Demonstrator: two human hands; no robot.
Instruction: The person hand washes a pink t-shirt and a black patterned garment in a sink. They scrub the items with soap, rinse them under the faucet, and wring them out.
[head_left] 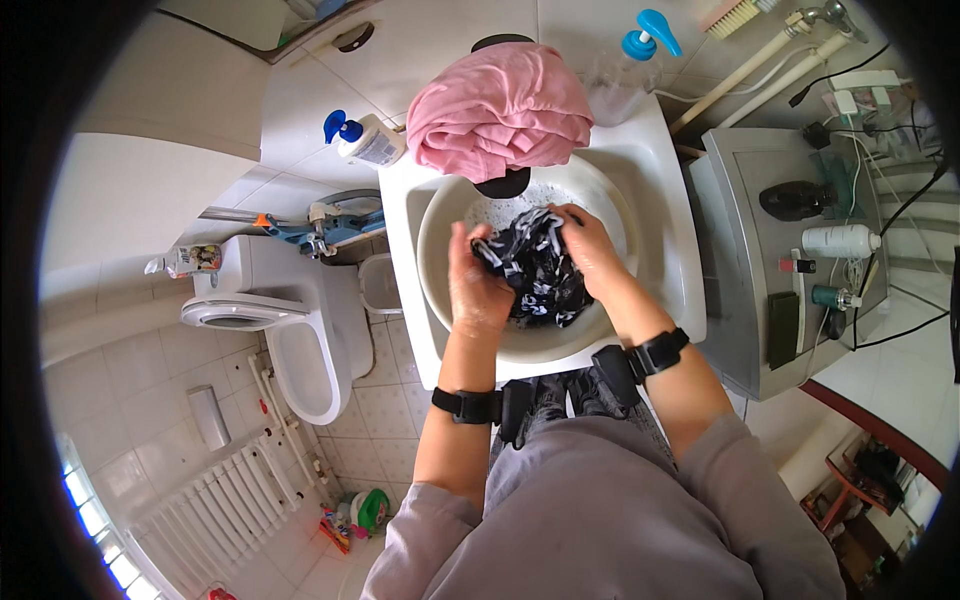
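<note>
A wet black-and-white patterned cloth (540,275) is bunched up in the off-white round basin (432,270), just above sudsy water (500,208). My left hand (477,285) cups the cloth's left side, fingers pointing up and a little blurred. On the other side, my right hand (592,250) grips its upper right edge, fingertips curled over the fabric. The basin sits inside a white sink (670,270). Behind it is a heaped pink cloth (500,105), with dark rounded parts showing above and below. Black bands are strapped round both my forearms.
A white bottle with a blue pump (375,143) stands at the sink's back left, and a clear blue-pump bottle (625,80) at its back right. A grey appliance (740,260) holding bottles and cables is on the right. On the left is a toilet (310,365).
</note>
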